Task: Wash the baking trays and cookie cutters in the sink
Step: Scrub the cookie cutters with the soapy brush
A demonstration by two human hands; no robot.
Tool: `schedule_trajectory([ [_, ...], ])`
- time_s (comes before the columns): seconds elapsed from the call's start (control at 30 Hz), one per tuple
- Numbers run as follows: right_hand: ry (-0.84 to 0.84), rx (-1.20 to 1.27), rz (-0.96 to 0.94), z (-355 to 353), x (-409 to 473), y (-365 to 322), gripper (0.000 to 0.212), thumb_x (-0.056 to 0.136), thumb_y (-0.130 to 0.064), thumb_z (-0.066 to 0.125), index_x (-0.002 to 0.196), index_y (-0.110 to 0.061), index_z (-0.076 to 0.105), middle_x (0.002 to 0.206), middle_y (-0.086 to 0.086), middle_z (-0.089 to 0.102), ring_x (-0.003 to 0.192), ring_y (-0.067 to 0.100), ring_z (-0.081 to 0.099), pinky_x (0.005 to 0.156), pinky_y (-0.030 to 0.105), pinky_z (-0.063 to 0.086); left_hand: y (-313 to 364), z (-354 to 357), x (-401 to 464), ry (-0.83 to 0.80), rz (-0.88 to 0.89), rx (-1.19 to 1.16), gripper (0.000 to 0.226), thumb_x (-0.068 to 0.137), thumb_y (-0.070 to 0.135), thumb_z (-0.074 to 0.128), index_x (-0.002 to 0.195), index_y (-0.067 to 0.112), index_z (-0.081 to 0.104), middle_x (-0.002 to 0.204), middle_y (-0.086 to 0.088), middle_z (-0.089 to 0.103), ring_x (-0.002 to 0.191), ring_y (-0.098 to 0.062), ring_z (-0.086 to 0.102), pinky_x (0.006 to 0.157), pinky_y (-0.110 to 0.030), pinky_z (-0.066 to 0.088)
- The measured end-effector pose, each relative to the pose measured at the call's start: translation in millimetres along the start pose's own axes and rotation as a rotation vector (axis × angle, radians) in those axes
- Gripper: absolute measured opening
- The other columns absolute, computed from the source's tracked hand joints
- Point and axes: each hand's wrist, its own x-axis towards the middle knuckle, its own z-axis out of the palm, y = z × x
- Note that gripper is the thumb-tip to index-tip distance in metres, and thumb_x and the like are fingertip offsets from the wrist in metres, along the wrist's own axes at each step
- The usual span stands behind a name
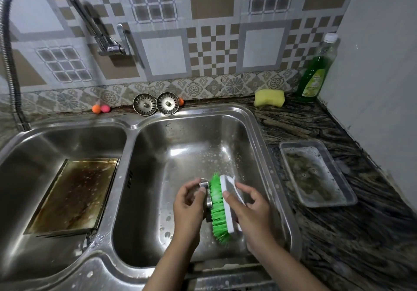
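While baking tray (74, 197) lies in left basin (33, 146), plastic tub (317, 173) holds suds.

head cam | wide-angle, looks fwd + down | close over double sink (259, 119) | far: tiled wall (214, 42)

Kitchen scene was evenly lit, light appearing to fall from above. Bright glare sat on steel sink (252, 119) rim and basin floor. Left basin lay darker, in shadow. Motion blur smeared faucet (97, 31) and wall tiles (203, 42) at top left. Wide-angle lens bent hose (9, 65) and counter (338, 234) edges outward. Frame corners were soft; detail in dish soap bottle (316, 71) label was unreadable.
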Motion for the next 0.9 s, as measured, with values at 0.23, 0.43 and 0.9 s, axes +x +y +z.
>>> schedule_trajectory([
  [0.23, 0.023, -0.004, -0.159, 1, -2, -4, 0.045, 0.057, -0.042, 0.084, 0.098, -0.04, 0.067, 0.093, 0.009, 0.074, 0.086, 0.024, 0.071, 0.076, 0.041, 0.058, 3, 4, -4, 0.115, -0.028, -0.043, 0.025, 0.093, 0.004, 0.053, 0.099, 0.025, 0.065, 0.093, -0.008, 0.068, 0.064, -0.019, 0.058, 0.05, -0.028, 0.048],
  [0.43, -0.131, -0.139, -0.259, 15, 2, -15, 0.052, 0.059, -0.047, 0.081, 0.108, -0.038, 0.065, 0.099, 0.002, 0.073, 0.093, 0.02, 0.07, 0.081, 0.043, 0.058, 6, 6, 1, 0.136, -0.159, -0.14, 0.016, 0.086, 0.001, 0.061, 0.094, 0.012, 0.069, 0.095, -0.017, 0.068, 0.076, -0.029, 0.063, 0.057, -0.032, 0.052],
  [0.9, -0.096, -0.194, -0.295, 21, -2, -2, 0.043, 0.062, -0.034, 0.085, 0.101, -0.029, 0.068, 0.101, -0.007, 0.072, 0.092, 0.011, 0.069, 0.081, 0.033, 0.057, 8, 0, 9, 0.188, -0.317, -0.289, 0.019, 0.082, -0.004, 0.062, 0.098, 0.006, 0.068, 0.086, -0.019, 0.069, 0.069, -0.029, 0.064, 0.067, -0.036, 0.055],
])
